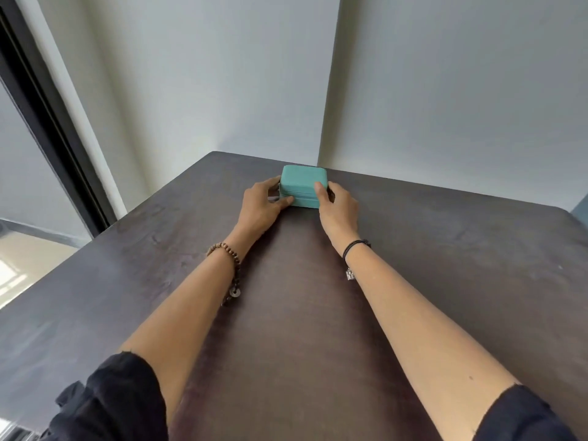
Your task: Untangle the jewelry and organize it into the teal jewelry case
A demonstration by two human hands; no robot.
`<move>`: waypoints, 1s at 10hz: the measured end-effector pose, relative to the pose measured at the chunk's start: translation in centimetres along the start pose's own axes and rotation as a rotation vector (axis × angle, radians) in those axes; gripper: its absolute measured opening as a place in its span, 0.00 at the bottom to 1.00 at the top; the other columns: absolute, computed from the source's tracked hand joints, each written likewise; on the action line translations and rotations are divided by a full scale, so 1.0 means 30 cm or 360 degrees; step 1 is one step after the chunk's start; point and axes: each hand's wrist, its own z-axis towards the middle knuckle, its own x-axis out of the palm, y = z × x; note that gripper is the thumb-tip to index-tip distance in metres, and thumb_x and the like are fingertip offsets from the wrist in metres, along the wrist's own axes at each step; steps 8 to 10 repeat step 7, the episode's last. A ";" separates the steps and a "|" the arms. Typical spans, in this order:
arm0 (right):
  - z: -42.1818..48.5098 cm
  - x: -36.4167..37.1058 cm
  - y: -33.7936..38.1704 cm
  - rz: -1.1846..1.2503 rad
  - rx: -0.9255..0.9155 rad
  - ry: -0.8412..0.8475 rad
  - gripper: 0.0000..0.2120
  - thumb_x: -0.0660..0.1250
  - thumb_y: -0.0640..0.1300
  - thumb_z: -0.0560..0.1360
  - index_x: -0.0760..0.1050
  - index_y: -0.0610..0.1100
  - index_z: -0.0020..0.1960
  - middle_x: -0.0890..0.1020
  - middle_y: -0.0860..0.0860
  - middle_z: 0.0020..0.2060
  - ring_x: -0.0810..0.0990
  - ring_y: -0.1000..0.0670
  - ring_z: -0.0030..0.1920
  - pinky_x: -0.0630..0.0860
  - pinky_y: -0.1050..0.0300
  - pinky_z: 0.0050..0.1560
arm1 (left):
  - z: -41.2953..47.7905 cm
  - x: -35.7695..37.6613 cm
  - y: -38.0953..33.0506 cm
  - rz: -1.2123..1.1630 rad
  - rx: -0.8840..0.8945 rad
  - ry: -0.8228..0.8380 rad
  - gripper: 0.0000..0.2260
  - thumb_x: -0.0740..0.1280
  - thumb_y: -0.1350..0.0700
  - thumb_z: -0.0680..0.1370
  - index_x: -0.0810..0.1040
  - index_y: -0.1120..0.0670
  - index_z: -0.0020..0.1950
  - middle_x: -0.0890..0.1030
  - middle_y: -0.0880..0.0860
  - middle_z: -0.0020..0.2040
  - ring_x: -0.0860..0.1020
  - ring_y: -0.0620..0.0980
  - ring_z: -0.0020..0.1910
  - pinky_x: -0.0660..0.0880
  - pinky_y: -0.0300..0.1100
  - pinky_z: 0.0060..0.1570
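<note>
Early stage, I judge: left hand [261,203] curled round the left end of the teal jewelry case [304,183], zipped closed at the table's [445,249] far edge, right hand [338,205] gripping its right end; no loose jewelry visible, untangling and sorting all remain.

Daylight, even and moderately bright; source at left, through the window [19,160]. Overexposed patch on the floor [14,276] at left edge. Dull sheen on the bench [95,281], left side; darker band between the forearms. Soft shadows under left hand [259,206] and right hand [339,211]. Wide-angle bending: walls [222,74] lean outward. Case [302,183] slightly soft; near sleeves [121,405] blurred.
</note>
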 end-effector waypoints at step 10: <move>-0.024 0.006 -0.024 0.0002 0.0106 -0.0162 0.05 0.67 0.33 0.75 0.78 0.40 0.49 0.81 0.43 0.49 0.81 0.45 0.49 0.77 0.56 0.55 | -0.004 0.017 -0.002 -0.0109 -0.0457 -0.0209 0.12 0.71 0.62 0.76 0.80 0.60 0.59 0.84 0.56 0.52 0.83 0.50 0.51 0.79 0.39 0.55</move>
